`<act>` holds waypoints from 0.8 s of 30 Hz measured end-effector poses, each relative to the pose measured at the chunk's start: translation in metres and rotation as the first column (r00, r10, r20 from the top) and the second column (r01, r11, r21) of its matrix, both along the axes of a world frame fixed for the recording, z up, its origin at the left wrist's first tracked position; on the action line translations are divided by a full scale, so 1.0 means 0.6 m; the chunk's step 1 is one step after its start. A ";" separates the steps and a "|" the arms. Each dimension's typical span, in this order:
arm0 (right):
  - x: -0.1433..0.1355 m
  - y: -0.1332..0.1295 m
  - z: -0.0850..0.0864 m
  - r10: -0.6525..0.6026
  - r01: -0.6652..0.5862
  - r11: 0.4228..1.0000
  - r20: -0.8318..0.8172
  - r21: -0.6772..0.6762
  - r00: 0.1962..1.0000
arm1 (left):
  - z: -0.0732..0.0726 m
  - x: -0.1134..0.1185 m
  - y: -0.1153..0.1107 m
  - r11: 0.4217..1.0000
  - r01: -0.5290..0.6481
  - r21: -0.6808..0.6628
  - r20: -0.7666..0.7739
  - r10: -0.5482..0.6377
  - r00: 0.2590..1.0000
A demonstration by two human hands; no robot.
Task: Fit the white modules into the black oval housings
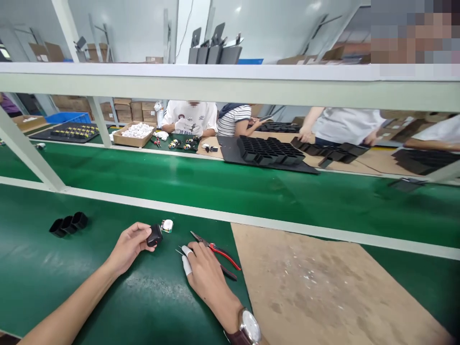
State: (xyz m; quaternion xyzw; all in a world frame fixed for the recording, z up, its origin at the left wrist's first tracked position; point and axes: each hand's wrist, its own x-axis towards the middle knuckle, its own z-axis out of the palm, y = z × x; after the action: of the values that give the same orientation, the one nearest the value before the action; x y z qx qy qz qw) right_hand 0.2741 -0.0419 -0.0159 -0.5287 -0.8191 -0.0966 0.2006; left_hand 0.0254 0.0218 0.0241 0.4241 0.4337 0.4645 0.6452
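Note:
My left hand [131,247] pinches a small black plastic housing [155,235] between thumb and fingers, just above the green bench. Right beside the housing is a small circuit board with a round white part [167,225]; whether the two touch I cannot tell. My right hand [204,270], with white finger cots on two fingers, holds thin metal tweezers [179,251] whose tips point toward the housing. Most of the tweezers is hidden by the fingers. Long-nose pliers [219,250] with red and black handles lie against the far side of that hand, partly covered by it.
Black housings [68,224] stand in a row at the left. A stained cardboard sheet [323,287] covers the bench at right. Beyond a white rail [179,207] runs a green belt [201,179]; co-workers sit and stand behind it, near a box of white parts [134,133] and black trays [268,149].

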 end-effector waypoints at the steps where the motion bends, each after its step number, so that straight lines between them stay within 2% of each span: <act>1: 0.002 0.001 0.002 -0.028 0.028 1.000 0.010 -0.008 1.000 | -0.002 0.000 -0.001 0.998 0.008 0.065 -0.092 -0.002 0.996; 3: 0.005 -0.001 0.007 -0.091 0.091 0.996 0.018 -0.001 0.996 | -0.009 -0.002 -0.003 0.978 0.030 0.205 -0.286 0.030 0.958; 5: 0.003 -0.006 0.013 -0.115 0.115 0.993 0.008 0.010 0.993 | -0.022 -0.004 -0.006 0.942 0.069 0.330 -0.448 0.092 0.889; 7: -0.003 -0.010 0.017 -0.065 0.065 0.998 0.000 -0.008 0.998 | -0.036 -0.007 -0.002 0.900 0.101 0.424 -0.566 0.176 0.805; 10: -0.018 -0.016 0.015 0.080 -0.080 0.996 -0.005 -0.029 0.997 | -0.047 -0.010 0.021 0.844 0.101 0.526 -0.629 0.306 0.715; 13: -0.031 -0.023 0.010 0.224 -0.222 0.972 0.027 -0.072 0.974 | -0.033 -0.004 0.062 0.812 0.135 0.568 -0.664 0.354 0.659; 16: -0.036 -0.031 0.009 0.281 -0.276 0.957 0.053 -0.093 0.958 | -0.002 0.004 0.122 0.813 0.174 0.555 -0.725 0.370 0.581; 20: -0.031 -0.033 0.014 0.289 -0.281 0.953 0.061 -0.112 0.955 | 0.028 0.003 0.218 0.834 0.085 0.545 -0.755 0.445 0.483; 22: -0.028 -0.032 0.018 0.294 -0.285 0.950 0.062 -0.125 0.954 | 0.032 0.000 0.256 0.834 0.025 0.552 -0.754 0.485 0.443; 24: -0.027 -0.031 0.020 0.290 -0.280 0.951 0.064 -0.133 0.955 | 0.030 0.000 0.277 0.831 -0.012 0.556 -0.754 0.510 0.415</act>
State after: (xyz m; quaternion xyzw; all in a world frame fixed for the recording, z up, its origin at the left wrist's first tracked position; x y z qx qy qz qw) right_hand 0.2578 -0.0606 -0.0038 -0.4116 -0.8989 -0.0381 0.1455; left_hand 0.0256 0.1878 0.0419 0.6668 0.6392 0.3645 0.1184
